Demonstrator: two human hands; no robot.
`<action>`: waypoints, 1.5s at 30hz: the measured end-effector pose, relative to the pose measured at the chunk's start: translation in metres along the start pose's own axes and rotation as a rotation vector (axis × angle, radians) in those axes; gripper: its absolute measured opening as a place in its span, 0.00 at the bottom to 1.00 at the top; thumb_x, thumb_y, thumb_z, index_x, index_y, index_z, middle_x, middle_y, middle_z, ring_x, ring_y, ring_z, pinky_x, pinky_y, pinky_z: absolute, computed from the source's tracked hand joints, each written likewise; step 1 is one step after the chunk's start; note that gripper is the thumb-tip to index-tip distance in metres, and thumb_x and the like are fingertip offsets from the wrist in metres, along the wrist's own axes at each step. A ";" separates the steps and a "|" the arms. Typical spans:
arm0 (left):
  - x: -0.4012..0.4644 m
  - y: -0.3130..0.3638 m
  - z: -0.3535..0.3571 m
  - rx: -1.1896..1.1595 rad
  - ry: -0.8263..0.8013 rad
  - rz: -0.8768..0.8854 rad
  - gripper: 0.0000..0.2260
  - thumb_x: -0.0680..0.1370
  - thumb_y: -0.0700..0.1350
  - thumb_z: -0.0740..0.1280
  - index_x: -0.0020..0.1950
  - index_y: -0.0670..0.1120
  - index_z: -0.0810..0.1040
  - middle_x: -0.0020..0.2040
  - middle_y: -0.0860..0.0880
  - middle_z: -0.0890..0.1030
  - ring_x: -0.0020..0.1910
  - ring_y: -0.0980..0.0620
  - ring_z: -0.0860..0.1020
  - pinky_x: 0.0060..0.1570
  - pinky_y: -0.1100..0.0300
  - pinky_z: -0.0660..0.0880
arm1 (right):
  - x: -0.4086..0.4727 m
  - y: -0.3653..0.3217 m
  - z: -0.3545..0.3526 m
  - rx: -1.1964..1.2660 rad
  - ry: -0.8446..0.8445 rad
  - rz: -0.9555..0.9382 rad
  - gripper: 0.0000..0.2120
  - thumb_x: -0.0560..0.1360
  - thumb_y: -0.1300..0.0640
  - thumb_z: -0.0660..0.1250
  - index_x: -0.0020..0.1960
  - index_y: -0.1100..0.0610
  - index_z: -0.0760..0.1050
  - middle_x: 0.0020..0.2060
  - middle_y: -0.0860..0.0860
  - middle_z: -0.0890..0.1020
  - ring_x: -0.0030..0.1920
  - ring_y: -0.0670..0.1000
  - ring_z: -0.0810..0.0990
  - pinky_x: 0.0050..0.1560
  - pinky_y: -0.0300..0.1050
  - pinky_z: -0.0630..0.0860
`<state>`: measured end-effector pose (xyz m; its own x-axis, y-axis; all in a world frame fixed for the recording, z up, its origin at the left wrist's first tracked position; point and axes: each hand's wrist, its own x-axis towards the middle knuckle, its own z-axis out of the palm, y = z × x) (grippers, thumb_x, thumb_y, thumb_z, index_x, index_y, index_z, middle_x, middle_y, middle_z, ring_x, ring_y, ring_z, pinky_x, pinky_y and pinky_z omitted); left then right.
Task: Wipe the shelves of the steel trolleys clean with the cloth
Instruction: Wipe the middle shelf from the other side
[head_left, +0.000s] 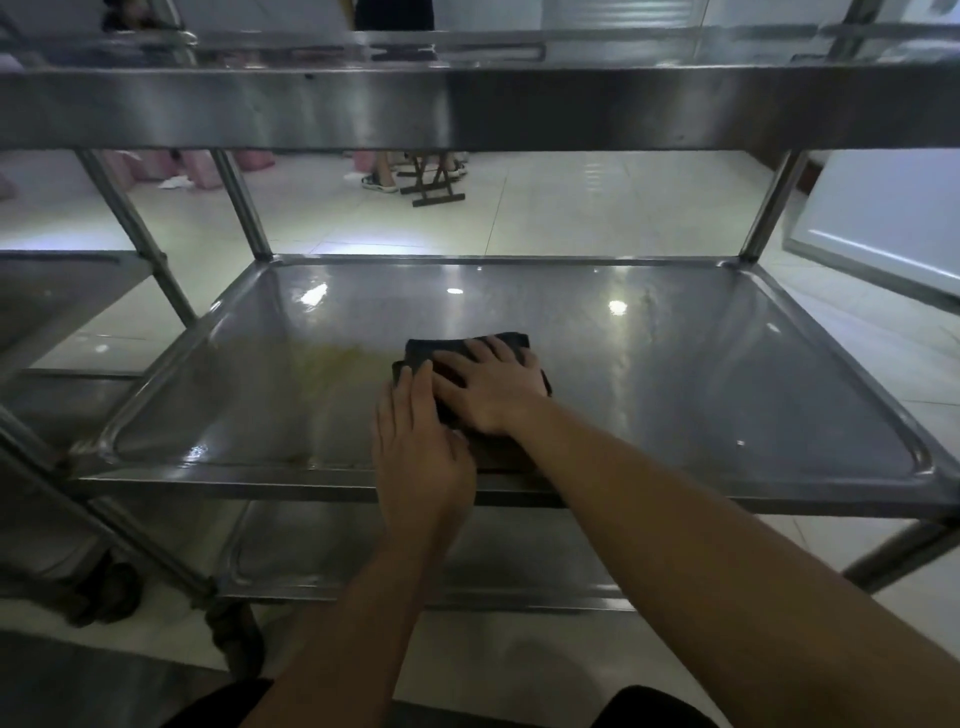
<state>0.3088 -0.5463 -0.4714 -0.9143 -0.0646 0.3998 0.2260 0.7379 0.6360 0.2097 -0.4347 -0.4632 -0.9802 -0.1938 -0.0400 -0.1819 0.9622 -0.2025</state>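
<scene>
Fingers (415, 389) of both hands lie seemingly flat, pressing the dark cloth (467, 345) onto the middle shelf (675, 374).

Both forearms bare to frame edge, no sleeves visible. Left hand (423, 447) and right hand (491, 387) ungloved; no rings, watch or wristbands seen. Dark garment (654, 709) over knees at bottom edge.

I can read no text, label, brand or number anywhere around my hands (457, 410); the steel shelves carry no legible markings.
</scene>
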 end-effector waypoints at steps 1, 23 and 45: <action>0.000 0.000 -0.001 -0.010 -0.005 -0.007 0.30 0.78 0.37 0.61 0.80 0.45 0.57 0.79 0.44 0.59 0.79 0.44 0.51 0.78 0.47 0.49 | -0.005 0.006 -0.003 0.005 0.008 0.013 0.33 0.74 0.28 0.41 0.76 0.37 0.53 0.79 0.50 0.55 0.78 0.56 0.49 0.73 0.66 0.44; 0.062 -0.136 -0.110 0.439 -0.097 -0.158 0.24 0.81 0.47 0.56 0.77 0.41 0.61 0.76 0.38 0.63 0.76 0.38 0.58 0.76 0.44 0.53 | -0.113 0.000 -0.005 -0.116 -0.005 0.163 0.30 0.78 0.33 0.38 0.78 0.40 0.44 0.80 0.53 0.50 0.78 0.59 0.45 0.73 0.67 0.46; 0.049 -0.126 -0.107 0.454 -0.109 -0.199 0.22 0.80 0.49 0.57 0.74 0.45 0.66 0.70 0.41 0.72 0.68 0.39 0.69 0.67 0.44 0.66 | -0.062 0.066 -0.028 -0.063 -0.093 0.371 0.31 0.77 0.30 0.42 0.78 0.36 0.45 0.80 0.51 0.49 0.78 0.59 0.46 0.74 0.67 0.47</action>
<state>0.2713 -0.7147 -0.4610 -0.9601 -0.1806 0.2137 -0.1025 0.9378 0.3318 0.2566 -0.3539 -0.4468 -0.9696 0.1561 -0.1886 0.1766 0.9794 -0.0974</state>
